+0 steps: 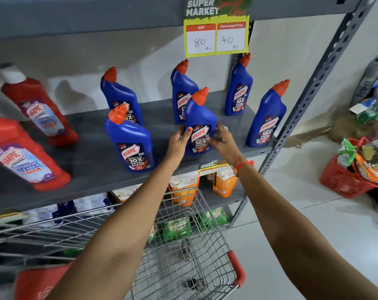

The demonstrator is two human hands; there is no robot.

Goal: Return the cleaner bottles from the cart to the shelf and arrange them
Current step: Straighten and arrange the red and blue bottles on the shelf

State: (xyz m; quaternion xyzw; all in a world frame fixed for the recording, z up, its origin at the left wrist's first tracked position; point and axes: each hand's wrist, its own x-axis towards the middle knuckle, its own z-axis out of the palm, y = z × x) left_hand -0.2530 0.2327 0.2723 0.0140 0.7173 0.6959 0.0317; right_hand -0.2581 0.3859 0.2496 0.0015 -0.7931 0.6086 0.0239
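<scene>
Both mine on it: left hand (pixel 180 139) and right hand (pixel 221 138) clasp the blue bottle (pixel 200 124) on the shelf (pixel 92 156). Rigid, slick plastic, probably liquid-heavy; gripping low at the label steadies it.

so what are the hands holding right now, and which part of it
Both hands hold one blue Harpic bottle standing on the shelf: left hand and right hand clasp its lower body on either side of the label.

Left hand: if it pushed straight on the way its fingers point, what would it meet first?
Probably the rear blue bottle directly behind the held bottle that the left hand grips; depth is uncertain.
</scene>
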